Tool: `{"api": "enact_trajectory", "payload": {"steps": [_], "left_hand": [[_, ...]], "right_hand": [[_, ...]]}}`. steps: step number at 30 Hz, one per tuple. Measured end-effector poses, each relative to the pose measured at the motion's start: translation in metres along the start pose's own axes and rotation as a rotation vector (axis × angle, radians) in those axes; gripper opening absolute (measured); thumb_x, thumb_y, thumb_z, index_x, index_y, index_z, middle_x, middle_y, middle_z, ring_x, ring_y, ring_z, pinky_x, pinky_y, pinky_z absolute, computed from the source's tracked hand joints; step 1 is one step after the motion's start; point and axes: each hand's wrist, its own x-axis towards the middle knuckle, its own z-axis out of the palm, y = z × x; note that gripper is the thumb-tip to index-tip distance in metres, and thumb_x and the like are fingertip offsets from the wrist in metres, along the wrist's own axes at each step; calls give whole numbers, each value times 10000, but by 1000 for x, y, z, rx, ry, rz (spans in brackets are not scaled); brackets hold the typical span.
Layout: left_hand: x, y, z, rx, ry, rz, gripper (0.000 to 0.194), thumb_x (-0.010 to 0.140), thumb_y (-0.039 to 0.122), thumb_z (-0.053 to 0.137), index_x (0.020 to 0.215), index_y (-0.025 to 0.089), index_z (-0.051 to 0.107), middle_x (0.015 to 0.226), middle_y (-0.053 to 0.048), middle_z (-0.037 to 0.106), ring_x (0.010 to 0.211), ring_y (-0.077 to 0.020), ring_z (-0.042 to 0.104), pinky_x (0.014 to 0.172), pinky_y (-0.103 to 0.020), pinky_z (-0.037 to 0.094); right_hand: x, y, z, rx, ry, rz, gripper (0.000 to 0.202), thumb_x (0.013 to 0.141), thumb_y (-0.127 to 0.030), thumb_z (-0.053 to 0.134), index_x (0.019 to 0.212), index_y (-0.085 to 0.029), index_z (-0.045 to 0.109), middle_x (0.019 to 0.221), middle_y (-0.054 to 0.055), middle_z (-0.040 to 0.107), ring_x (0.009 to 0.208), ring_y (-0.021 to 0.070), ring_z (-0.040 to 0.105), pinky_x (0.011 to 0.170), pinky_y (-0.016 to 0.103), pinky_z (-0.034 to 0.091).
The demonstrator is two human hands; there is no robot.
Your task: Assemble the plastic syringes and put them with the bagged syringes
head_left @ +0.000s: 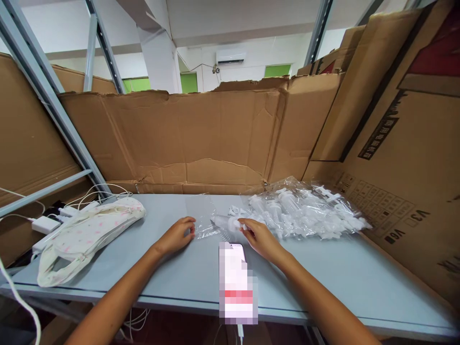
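Basically early days, going by what lies on the bench [323, 282]. Right hand [261, 238] pinches one small white plastic part [235, 224] at the fingertips, just at the near edge of the clear bag [302, 211]. Left hand [176, 235] rests on the bench, fingers curled loosely and touching the thin plastic film [203, 225] beside the bag's mouth; can't tell if it's actually gripping the film or just pinning it.

Bag is still heaped with white plastic parts, lying toward the right, up against the cardboard wall [406, 158]. Only a couple of loose pieces sit outside it near the right hand. No sorted pile or finished stack visible anywhere, so my read: nearly all of the bag's contents are yet to be handled.

A phone [237, 282] lies flat between the forearms at the bench's near edge. Off to the left: a floral cloth pouch [89, 230] and white chargers with cables [45, 223], well apart from the hands.
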Motion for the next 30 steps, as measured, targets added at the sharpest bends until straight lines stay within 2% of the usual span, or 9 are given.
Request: {"api": "enact_trajectory", "payload": {"steps": [3,6,10,14,16,19,22,25,30], "left_hand": [[-7,9,-1,8,-76,151,140,816,191,436,808,192,576,1055,-55,613,1014,-187,539,909,-308,387],[-13,17,-5,-24,-171,147,162,836,190,419,855,203,580,981,-37,648,969,-179,572,873,-303,406],[-19,20,-15,-177,-345,117,147,840,216,441,820,211,587,1170,-34,610,1207,-174,461,964,-293,363],[-23,19,-20,-184,-473,97,80,799,260,537,797,207,597,1398,-36,413,1337,-201,280,1079,-365,219],[-25,20,-19,-153,-452,92,71,782,267,563,789,203,595,1417,-36,383,1347,-220,254,1096,-393,172],[-27,27,-14,-116,-269,65,117,827,280,495,857,207,580,1265,-48,545,1242,-203,410,1069,-373,234],[-24,37,-10,-119,-88,-7,240,871,311,410,1055,224,537,1114,-45,626,1067,-184,539,960,-322,356],[-17,46,-7,-162,-40,-92,385,893,337,360,1266,254,403,1019,-29,663,950,-176,591,849,-286,406],[-3,51,-1,-107,-82,-156,334,909,325,282,982,224,591,796,-13,683,782,-166,610,731,-255,410]], "right_hand": [[0,-1,0,1,-16,11,290,818,-106,428,1036,-172,607,946,83,678,852,209,620,744,306,458],[0,-2,-1,5,-28,15,287,824,-113,422,1029,-177,611,927,79,680,836,209,623,732,303,454],[0,-1,-1,7,-20,9,281,831,-135,424,1035,-172,614,916,88,682,835,219,623,724,311,454],[0,2,0,6,-20,8,275,833,-152,430,1032,-176,618,882,86,683,817,224,625,711,314,458],[0,2,-1,3,-15,5,278,835,-157,426,1037,-175,617,870,83,683,800,222,626,705,315,459],[0,0,-1,1,-11,-1,274,837,-163,426,1035,-164,615,879,87,682,798,219,622,708,315,458],[0,-2,-1,8,-19,-8,262,838,-156,426,1011,-170,622,900,84,678,796,210,617,709,307,454],[0,-3,0,14,-20,-7,266,833,-137,426,1009,-178,621,902,78,674,793,204,611,703,302,452],[0,-1,1,21,-24,-9,258,830,-133,426,988,-174,625,908,80,674,783,203,609,701,302,450]]}}
